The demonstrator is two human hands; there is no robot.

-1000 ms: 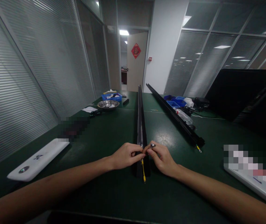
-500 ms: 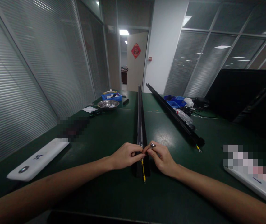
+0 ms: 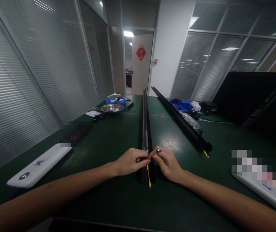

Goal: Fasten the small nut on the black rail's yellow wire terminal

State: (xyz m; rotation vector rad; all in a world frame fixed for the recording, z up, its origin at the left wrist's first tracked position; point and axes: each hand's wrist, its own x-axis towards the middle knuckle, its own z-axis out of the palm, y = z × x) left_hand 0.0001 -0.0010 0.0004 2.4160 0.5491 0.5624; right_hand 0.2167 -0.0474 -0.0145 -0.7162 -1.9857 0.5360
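A long black channel-shaped rail lies on the green table, pointing away from me. Over its near end my left hand and my right hand meet, fingertips pinched close together. Whatever small piece they pinch is hidden by the fingers. A ring shows on my right hand. From just below the fingertips, a short yellow wire with a metal lug at its tip hangs along the rail's near end. To the right lies a second black rail, with a yellow-green wire lug at its near end.
On the left of the green table lies a white device; another white device is at the right. Farther back are a metal bowl, a blue basket, blue bins and a plastic bottle.
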